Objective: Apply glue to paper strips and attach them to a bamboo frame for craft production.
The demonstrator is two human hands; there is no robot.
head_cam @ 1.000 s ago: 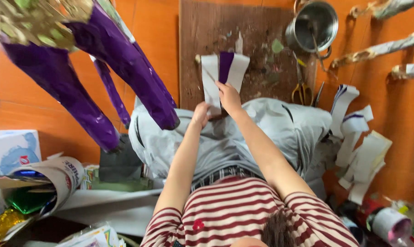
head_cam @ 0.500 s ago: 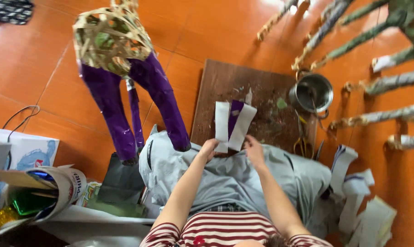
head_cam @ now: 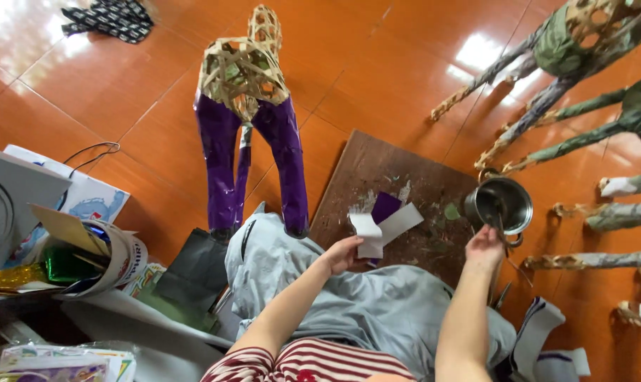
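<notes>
Sitting on the glossy orange tiled floor (head_cam: 377, 64), a person in a red-and-white striped top (head_cam: 313, 362) and grey trousers (head_cam: 377, 304) works with both arms stretched forward. At the far left a rolled paper tube with a shiny green and gold foil bundle (head_cam: 73, 263) lies near the person, beside a white printed carton (head_cam: 87, 192). A dark patterned cloth (head_cam: 108, 20) lies far off at the upper left. Further right stands a woven bamboo animal frame with legs wrapped in purple paper (head_cam: 253, 120), its feet just beside the person's knee.

The left hand (head_cam: 343, 253) is closed on a few white and purple paper strips (head_cam: 381, 223), held up over a stained brown wooden board (head_cam: 398, 191) that lies flat on the floor in front of the knees. To the right, the right hand (head_cam: 484, 249) grips the handle of a thin brush or stick that dips into a small round metal pot (head_cam: 501, 205) standing at the board's right edge. Beyond, at the far right, bamboo frames wrapped in green and white paper (head_cam: 582, 78) lie across the floor, and loose white paper pieces (head_cam: 547, 339) lie near the person's right side.
</notes>
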